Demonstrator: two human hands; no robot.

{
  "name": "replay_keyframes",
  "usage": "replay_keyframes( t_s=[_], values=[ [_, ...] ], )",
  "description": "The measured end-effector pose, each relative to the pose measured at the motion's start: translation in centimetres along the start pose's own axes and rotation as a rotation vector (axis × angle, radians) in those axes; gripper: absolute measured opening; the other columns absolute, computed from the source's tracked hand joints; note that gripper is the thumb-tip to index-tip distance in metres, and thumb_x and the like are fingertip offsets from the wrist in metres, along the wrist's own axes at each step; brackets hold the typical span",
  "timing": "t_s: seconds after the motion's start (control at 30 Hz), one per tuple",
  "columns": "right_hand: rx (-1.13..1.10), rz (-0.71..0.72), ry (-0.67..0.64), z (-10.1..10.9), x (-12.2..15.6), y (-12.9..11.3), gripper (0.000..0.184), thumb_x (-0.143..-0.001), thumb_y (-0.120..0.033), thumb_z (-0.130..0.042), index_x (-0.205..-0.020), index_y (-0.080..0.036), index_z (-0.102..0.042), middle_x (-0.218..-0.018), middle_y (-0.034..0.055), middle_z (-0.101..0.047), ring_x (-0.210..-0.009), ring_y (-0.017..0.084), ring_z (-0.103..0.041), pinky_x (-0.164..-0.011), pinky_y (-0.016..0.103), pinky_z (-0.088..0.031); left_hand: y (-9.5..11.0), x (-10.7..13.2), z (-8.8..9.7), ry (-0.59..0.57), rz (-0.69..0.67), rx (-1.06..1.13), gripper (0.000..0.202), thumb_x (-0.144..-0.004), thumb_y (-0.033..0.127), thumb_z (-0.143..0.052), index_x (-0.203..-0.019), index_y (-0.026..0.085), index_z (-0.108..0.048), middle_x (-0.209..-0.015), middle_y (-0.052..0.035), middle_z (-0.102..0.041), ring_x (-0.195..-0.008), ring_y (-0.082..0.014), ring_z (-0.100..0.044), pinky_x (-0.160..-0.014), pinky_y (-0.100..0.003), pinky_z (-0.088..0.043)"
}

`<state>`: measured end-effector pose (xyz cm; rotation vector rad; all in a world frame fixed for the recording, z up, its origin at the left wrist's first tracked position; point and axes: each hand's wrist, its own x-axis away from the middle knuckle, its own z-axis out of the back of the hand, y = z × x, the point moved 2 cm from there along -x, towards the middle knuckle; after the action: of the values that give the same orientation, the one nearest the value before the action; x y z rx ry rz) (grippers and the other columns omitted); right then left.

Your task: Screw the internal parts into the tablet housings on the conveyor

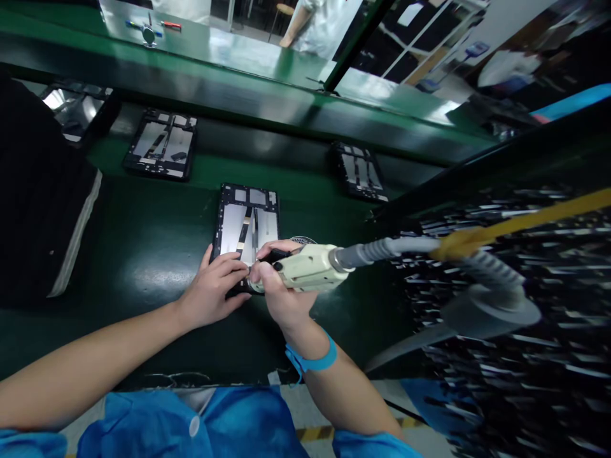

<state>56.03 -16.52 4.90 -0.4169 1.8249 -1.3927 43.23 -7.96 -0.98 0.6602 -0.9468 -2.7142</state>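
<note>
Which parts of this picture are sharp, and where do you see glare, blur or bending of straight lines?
Head view: the left hand, the right hand gripping the electric screwdriver and the open tablet beneath are fairly sharp; white glare lies on the green shelf behind; the right side is smeared into streaks; straight edges bow, as from a wide lens.

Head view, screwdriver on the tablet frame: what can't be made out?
1. Head view: the tip of the electric screwdriver is hidden between the left hand and the right hand; no bit or screw shows.
2. Head view: both hands cover the near edge of the tablet frame.
3. Head view: blur smears the dark streaked area at right, so its contents are unreadable.
4. Head view: the top edge cuts off the person across the bench.
</note>
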Motion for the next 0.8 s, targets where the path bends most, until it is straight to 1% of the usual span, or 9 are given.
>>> replay_keyframes(
  t_s=[0.17,0.33,0.43,0.5,0.53,0.6,0.67,0.7,0.8],
  values=[
    [0.061,-0.009,-0.016,-0.1,0.2,-0.1,0.021,-0.085,-0.020,-0.071,-0.105,-0.024,-0.065,-0.092,0.0023,-0.067,-0.073,0.017,-0.069,-0.069,0.036,-0.061,-0.1,-0.1,0.1,-0.005,0.004,0.006,0.027,-0.094,0.023,-0.065,-0.120,0.022,-0.068,-0.127,-0.0095,-0.070,-0.137,-0.0304,-0.054,-0.125,-0.066,-0.015],
    [0.090,-0.028,-0.028,-0.2,0.6,0.4,0.022,-0.085,-0.021,-0.071,-0.106,-0.023,-0.064,-0.093,0.0022,-0.068,-0.066,0.015,-0.066,-0.067,0.035,-0.061,-0.1,0.2,-0.3,0.004,-0.003,-0.049,0.027,-0.092,0.023,-0.067,-0.120,0.023,-0.068,-0.132,-0.0110,-0.068,-0.137,-0.0303,-0.055,-0.125,-0.066,-0.018],
    [0.079,-0.059,-0.025,-0.2,0.3,0.7,0.023,-0.085,-0.022,-0.072,-0.106,-0.023,-0.063,-0.093,0.0018,-0.067,-0.064,0.013,-0.065,-0.062,0.032,-0.059,-0.1,0.4,-0.5,-0.001,0.005,-0.097,0.026,-0.094,0.025,-0.065,-0.121,0.022,-0.067,-0.133,-0.0130,-0.068,-0.138,-0.0305,-0.054,-0.123,-0.068,-0.021],
    [0.060,-0.048,-0.006,0.1,-0.3,0.6,0.022,-0.085,-0.022,-0.073,-0.105,-0.023,-0.064,-0.094,0.0021,-0.068,-0.063,0.013,-0.065,-0.059,0.030,-0.058,-0.4,-0.3,-0.6,-0.017,0.009,-0.140,0.027,-0.097,0.027,-0.064,-0.124,0.023,-0.066,-0.133,-0.0129,-0.068,-0.139,-0.0307,-0.053,-0.122,-0.071,-0.019],
    [0.045,-0.031,0.017,0.3,-0.7,0.3,0.022,-0.085,-0.022,-0.073,-0.105,-0.022,-0.064,-0.094,0.0020,-0.068,-0.062,0.013,-0.065,-0.058,0.030,-0.058,-0.9,-1.2,-0.5,-0.022,0.021,-0.169,0.028,-0.097,0.028,-0.064,-0.125,0.024,-0.066,-0.132,-0.0122,-0.068,-0.138,-0.0306,-0.053,-0.122,-0.072,-0.018],
    [0.000,0.012,0.086,1.1,-1.5,-0.2,0.022,-0.085,-0.021,-0.073,-0.105,-0.023,-0.064,-0.094,0.0008,-0.069,-0.058,0.012,-0.064,-0.054,0.028,-0.057,-2.2,-4.2,-0.3,-0.008,0.069,-0.236,0.028,-0.097,0.029,-0.066,-0.124,0.024,-0.067,-0.128,-0.0106,-0.070,-0.136,-0.0304,-0.054,-0.122,-0.072,-0.017],
    [-0.045,0.042,0.158,2.0,-2.0,-0.6,0.023,-0.085,-0.020,-0.073,-0.105,-0.025,-0.064,-0.089,-0.0011,-0.069,-0.054,0.011,-0.063,-0.051,0.027,-0.055,-4.3,-8.5,0.3,0.038,0.149,-0.298,0.027,-0.095,0.028,-0.069,-0.121,0.023,-0.069,-0.127,-0.0105,-0.069,-0.136,-0.0303,-0.053,-0.124,-0.069,-0.017],
    [-0.054,0.046,0.183,2.5,-2.1,-0.6,0.023,-0.085,-0.019,-0.073,-0.105,-0.025,-0.064,-0.086,-0.0019,-0.068,-0.053,0.011,-0.063,-0.050,0.027,-0.055,-5.5,-10.7,0.7,0.068,0.181,-0.319,0.028,-0.095,0.027,-0.069,-0.122,0.022,-0.069,-0.130,-0.0124,-0.068,-0.138,-0.0316,-0.051,-0.124,-0.069,-0.016],
    [0.015,0.015,0.190,3.6,-2.2,-0.3,0.020,-0.084,-0.020,-0.074,-0.102,-0.023,-0.065,-0.077,-0.0021,-0.067,-0.052,0.012,-0.062,-0.047,0.026,-0.053,-9.4,-16.4,3.2,0.168,0.307,-0.352,0.034,-0.093,0.031,-0.071,-0.124,0.018,-0.068,-0.140,-0.0166,-0.061,-0.142,-0.0328,-0.045,-0.125,-0.061,-0.017]
  ],
)
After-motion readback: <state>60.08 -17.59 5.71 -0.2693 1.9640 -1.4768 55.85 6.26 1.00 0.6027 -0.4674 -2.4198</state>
